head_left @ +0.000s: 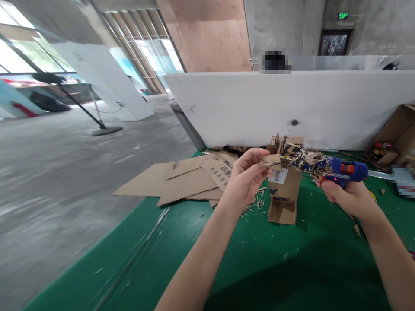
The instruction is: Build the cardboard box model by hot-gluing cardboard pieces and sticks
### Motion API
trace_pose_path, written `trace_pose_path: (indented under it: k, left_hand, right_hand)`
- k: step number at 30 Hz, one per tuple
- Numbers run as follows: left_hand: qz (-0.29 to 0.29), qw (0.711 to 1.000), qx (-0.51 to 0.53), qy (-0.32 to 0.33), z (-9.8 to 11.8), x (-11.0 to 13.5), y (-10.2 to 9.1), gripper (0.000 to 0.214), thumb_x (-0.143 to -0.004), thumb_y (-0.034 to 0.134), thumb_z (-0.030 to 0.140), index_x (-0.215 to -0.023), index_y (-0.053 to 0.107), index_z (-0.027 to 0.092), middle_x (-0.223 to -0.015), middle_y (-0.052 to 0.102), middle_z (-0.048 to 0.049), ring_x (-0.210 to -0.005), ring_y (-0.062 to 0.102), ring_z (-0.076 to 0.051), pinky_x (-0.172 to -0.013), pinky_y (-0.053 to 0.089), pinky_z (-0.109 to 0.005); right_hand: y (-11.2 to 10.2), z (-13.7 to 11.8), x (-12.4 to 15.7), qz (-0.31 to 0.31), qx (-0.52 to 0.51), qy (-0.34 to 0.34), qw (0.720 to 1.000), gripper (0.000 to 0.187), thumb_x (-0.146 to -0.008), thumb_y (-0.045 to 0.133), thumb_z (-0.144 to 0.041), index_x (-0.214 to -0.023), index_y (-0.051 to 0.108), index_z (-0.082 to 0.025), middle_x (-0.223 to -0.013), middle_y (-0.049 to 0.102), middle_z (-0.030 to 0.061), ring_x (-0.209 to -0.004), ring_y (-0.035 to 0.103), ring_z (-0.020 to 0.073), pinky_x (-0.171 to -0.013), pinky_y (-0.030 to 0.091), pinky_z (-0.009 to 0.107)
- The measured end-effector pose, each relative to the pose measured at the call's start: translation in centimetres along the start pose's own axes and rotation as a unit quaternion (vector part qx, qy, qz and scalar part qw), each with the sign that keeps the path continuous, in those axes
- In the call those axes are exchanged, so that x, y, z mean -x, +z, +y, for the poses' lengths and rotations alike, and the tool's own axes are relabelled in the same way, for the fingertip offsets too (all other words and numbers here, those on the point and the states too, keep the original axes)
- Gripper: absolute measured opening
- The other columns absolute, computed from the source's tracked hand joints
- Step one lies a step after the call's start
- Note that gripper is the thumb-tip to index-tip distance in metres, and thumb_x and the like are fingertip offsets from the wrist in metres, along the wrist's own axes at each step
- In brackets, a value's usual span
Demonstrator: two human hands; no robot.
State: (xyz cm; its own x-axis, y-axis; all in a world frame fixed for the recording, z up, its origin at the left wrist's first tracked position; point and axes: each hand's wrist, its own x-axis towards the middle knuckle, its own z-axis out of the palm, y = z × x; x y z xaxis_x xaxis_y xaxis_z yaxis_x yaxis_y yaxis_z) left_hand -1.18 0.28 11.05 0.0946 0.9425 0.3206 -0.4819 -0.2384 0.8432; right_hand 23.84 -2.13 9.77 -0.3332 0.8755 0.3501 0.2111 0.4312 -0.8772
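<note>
My left hand (248,175) is closed in a pinch on a small cardboard piece (271,162), held against the top of an upright cardboard model (285,185). The model stands on the green table (227,259) and is topped with shredded paper strips (304,159). My right hand (345,196) grips a blue hot glue gun (348,170) with an orange trigger; its nozzle points left into the shredded strips at the model's top.
Flat cardboard sheets (181,181) lie at the table's left edge. Paper scraps (256,203) litter the green surface. A white partition (275,108) runs behind. An open cardboard box (394,136) with tools stands at the back right. Grey floor lies to the left.
</note>
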Motion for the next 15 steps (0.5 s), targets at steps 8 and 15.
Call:
trace_pose_path:
  k: [8, 15]
  left_hand:
    - [0.026, 0.998, 0.047, -0.046, -0.5, 2.3, -0.5, 0.018, -0.070, 0.080, 0.018, -0.086, 0.072, 0.020, -0.070, 0.060, 0.0021, -0.057, 0.056, -0.007, -0.060, 0.049, -0.023]
    - [0.113, 0.958, 0.201, -0.172, -6.2, 6.8, -1.4, 0.030, -0.063, 0.083, 0.012, -0.089, 0.067, 0.019, -0.070, 0.060, 0.0023, -0.060, 0.054, -0.007, -0.055, 0.045, -0.018]
  right_hand:
    - [0.3, -0.8, 0.6, -0.012, -0.006, 0.001, 1.000, 0.039, -0.090, 0.060, -0.057, -0.081, 0.065, -0.018, -0.055, 0.044, -0.0032, -0.050, 0.041, 0.0106, -0.047, 0.039, 0.024]
    - [3.0, 4.3, 4.8, 0.002, -0.112, 0.073, 0.991, 0.040, -0.091, 0.059, -0.055, -0.086, 0.067, -0.016, -0.054, 0.046, -0.0035, -0.045, 0.036, 0.0088, -0.043, 0.032, 0.025]
